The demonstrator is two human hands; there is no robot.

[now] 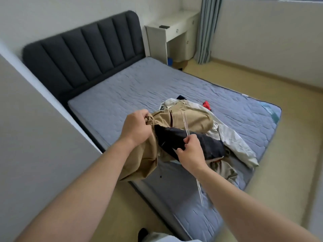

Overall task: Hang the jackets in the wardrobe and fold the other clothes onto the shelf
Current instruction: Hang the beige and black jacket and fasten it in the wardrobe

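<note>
My left hand (135,127) grips the collar edge of a tan jacket (183,117) with a dark navy lining (174,138), lifted above the near edge of the bed. My right hand (191,151) holds a thin metal wire hanger (185,123) together with the navy lining; one hanger wire sticks up over the jacket, another points down below my wrist. Under the jacket a white jacket (232,137) lies spread on the mattress. A dark garment (180,97) and a red one (206,104) peek out behind the pile.
The grey quilted mattress (139,88) has a dark padded headboard (83,49) at the back left. A beige panel (31,130) stands close on my left. A white desk (174,30) and a striped curtain (206,28) stand in the far corner. Tan floor (288,137) lies to the right.
</note>
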